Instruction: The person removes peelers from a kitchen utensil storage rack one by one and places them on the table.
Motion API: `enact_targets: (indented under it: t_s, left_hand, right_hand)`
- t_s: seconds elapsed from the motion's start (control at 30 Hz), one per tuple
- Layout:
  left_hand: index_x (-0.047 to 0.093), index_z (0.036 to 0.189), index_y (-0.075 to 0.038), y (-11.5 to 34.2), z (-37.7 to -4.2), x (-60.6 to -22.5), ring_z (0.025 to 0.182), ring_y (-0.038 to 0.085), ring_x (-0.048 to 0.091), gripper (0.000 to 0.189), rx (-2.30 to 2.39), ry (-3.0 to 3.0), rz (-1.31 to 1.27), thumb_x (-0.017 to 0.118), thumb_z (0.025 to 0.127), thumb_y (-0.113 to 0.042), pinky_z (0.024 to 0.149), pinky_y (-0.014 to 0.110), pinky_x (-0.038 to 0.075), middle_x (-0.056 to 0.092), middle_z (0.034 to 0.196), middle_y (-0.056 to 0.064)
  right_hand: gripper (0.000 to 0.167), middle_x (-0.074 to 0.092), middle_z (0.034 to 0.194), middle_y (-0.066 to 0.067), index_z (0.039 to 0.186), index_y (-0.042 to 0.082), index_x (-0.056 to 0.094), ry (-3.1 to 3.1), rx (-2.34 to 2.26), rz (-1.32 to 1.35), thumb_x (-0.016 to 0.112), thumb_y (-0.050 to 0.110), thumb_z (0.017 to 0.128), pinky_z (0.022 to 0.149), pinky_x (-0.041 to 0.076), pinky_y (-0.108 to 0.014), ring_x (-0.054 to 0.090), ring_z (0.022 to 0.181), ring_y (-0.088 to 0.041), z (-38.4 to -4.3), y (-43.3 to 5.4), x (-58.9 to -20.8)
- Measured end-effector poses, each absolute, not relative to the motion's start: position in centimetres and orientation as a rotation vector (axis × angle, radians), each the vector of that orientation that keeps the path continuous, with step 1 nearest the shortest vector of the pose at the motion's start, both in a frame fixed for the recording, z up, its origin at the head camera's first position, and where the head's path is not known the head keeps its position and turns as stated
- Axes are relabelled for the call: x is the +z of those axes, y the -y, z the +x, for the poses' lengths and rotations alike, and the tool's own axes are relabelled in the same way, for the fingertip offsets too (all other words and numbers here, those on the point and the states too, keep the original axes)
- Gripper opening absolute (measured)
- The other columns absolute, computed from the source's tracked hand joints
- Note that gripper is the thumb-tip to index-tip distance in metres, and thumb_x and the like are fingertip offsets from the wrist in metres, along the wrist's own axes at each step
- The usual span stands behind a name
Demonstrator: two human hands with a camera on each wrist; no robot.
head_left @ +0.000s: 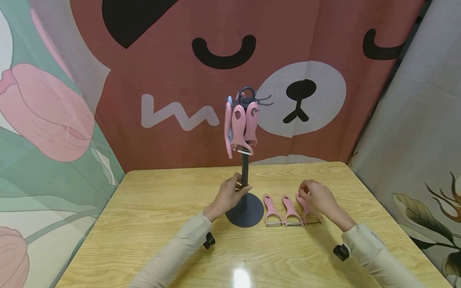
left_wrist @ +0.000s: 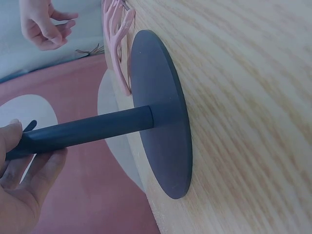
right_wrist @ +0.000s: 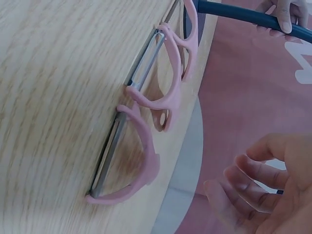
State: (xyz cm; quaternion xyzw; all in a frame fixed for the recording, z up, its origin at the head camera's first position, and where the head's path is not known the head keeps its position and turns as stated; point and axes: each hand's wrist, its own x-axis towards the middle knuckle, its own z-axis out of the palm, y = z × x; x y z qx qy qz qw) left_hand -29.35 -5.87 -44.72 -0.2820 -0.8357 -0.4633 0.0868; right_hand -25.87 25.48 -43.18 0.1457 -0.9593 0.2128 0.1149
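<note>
A dark grey utensil stand (head_left: 245, 172) rises from a round base on the wooden table, and my left hand (head_left: 227, 196) grips its pole above the base. Pink peelers hang from its hooks, with a front peeler (head_left: 238, 126) facing me and a blue item partly hidden behind. To the right of the base lie three pink Y-shaped peelers: a left one (head_left: 269, 204), a middle one (head_left: 288, 205) and a right one (head_left: 306, 208). Over the right peeler's handle end hovers my right hand (head_left: 318, 198), fingers loosely bent, holding nothing; the right wrist view shows a gap between fingers and peeler (right_wrist: 153, 168).
The wooden table (head_left: 162, 232) ends at a printed curtain (head_left: 173, 148) behind the stand. Bare hooks (head_left: 265, 101) stick out at the stand's upper right. More patterned cloth (head_left: 407, 140) hangs along the right side.
</note>
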Motion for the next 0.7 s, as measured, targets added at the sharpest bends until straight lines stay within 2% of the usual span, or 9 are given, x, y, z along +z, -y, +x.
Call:
enact_targets:
  t_s: [0.3,0.7]
  left_hand:
    - [0.057,0.107,-0.005,5.8,-29.4,-44.8,0.086,0.021,0.071,0.022,-1.366,2.471,-0.856,0.068,0.095,-0.02,0.07,0.026,0.058,0.069,0.098,0.008]
    - [0.057,0.108,-0.006,5.9,-29.3,-44.7,0.086,0.021,0.071,0.023,-1.359,2.486,-0.844,0.069,0.095,-0.021,0.07,0.026,0.058,0.069,0.098,0.007]
  right_hand:
    - [0.006,0.06,0.076,-0.003,0.089,0.002,0.067,2.714,0.62,0.473,0.063,0.005,0.092,0.046,0.039,-0.028,0.046,0.054,-0.01,-25.9,-24.6,-43.0]
    - [0.005,0.061,0.078,-0.002,0.09,0.002,0.067,2.684,0.645,0.499,0.063,0.004,0.093,0.047,0.042,-0.028,0.052,0.058,-0.01,-25.9,-23.8,-42.2]
